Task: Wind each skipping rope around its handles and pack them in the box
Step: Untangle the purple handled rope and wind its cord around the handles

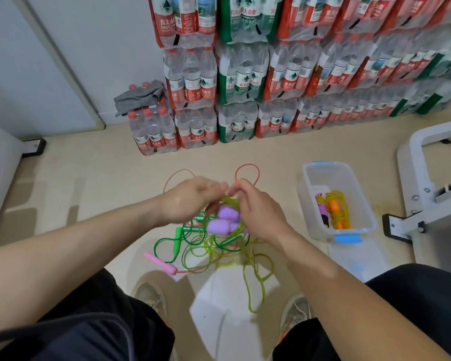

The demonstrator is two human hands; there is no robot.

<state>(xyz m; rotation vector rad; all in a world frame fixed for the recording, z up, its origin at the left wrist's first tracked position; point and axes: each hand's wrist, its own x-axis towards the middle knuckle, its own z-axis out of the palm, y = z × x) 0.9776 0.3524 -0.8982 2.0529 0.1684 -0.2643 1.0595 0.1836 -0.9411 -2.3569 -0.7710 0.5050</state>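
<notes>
Down at the bottom, dark-trousered knees (94,321) and two pale worn sneakers (151,298) frame a beige floor (94,178). Both bare forearms reach forward and meet over the tangle. Left hand (190,199) is curled, fingertips pinched together up top; right hand (258,209) mirrors it, fingers closed on a strand of translucent yellow-green skipping rope (255,290), whose loose loops trail down between the shoes. Just under the hands sit two rounded lilac plastic handles (221,222), side by side, touching the right hand; whether the left grips them I cannot tell. Beneath lies a heap of ropes: a dark green rope with a bright green handle (178,238), and a pink slim handle (159,263) on a pinkish-red cord. Over to the right stands a clear plastic storage box with blue clips (307,204), open, already holding a wound orange-handled yellow rope (337,209) beside a darker bundle. Against the wall, shrink-wrapped packs of bottled water (271,74) stack high.
</notes>
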